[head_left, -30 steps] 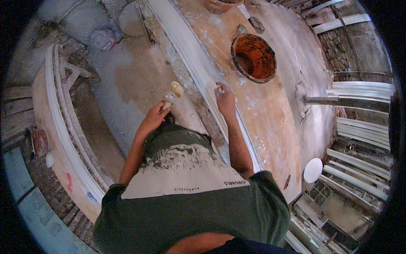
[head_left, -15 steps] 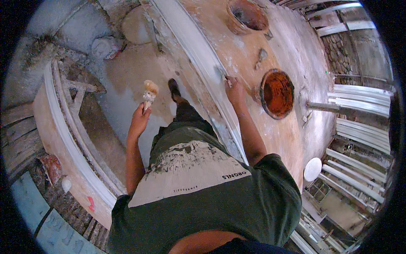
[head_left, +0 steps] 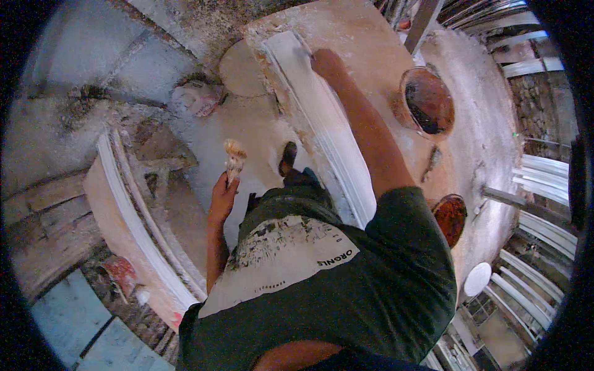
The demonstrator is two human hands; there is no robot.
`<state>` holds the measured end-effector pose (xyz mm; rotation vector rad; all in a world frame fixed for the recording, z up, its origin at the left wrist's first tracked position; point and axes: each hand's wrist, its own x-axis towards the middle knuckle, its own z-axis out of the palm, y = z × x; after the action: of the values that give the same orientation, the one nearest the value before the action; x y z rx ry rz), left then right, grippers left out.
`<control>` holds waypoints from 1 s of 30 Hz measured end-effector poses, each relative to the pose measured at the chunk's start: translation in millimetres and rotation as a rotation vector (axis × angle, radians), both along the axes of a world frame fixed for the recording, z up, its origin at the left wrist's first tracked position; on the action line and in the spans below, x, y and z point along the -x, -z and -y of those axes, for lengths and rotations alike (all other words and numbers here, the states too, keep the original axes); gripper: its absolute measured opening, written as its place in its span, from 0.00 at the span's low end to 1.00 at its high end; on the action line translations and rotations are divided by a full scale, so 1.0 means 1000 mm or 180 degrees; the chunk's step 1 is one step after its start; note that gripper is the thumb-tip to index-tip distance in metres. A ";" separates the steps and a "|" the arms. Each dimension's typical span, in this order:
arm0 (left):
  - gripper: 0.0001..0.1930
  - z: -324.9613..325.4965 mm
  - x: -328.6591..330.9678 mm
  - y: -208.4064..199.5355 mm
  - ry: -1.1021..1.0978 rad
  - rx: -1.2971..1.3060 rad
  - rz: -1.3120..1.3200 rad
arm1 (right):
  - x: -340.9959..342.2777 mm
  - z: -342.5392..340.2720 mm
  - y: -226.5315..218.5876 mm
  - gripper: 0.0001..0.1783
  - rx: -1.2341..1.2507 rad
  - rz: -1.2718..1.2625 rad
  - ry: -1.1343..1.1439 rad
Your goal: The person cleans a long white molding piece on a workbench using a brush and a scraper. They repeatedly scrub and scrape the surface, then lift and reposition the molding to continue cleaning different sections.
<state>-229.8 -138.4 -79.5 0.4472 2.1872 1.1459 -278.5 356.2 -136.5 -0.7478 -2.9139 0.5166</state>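
Watching remotely, I see the left hand [head_left: 223,196] closed around a brush [head_left: 234,158], left of the long white moulding [head_left: 323,119] on the table [head_left: 375,67]; its ridges look formed. The right hand [head_left: 326,64] is by its far end, fingers unreadable; what remains, I cannot tell.

Left forearm [head_left: 216,247] is running almost straight up the view beside the torso [head_left: 322,284], wrist roughly in line, and the left hand [head_left: 223,196] is holding a closed grip with its fingers curling inward. Right arm [head_left: 374,133] is stretching well forward and slanting inward, elbow nearly straight, so the right hand [head_left: 327,63] is sitting farther out than the left. Its back is facing the camera, hiding most of the right fingers; can't confirm their grip.
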 end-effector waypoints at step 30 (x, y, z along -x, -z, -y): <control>0.25 -0.366 0.390 0.031 0.1339 -0.0818 0.2069 | 0.172 0.066 -0.030 0.22 0.1762 -0.2010 0.1804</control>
<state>-619.6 227.5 -110.6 0.5222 1.3209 1.1334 -450.3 290.6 -106.1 -1.1461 -1.8746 1.2226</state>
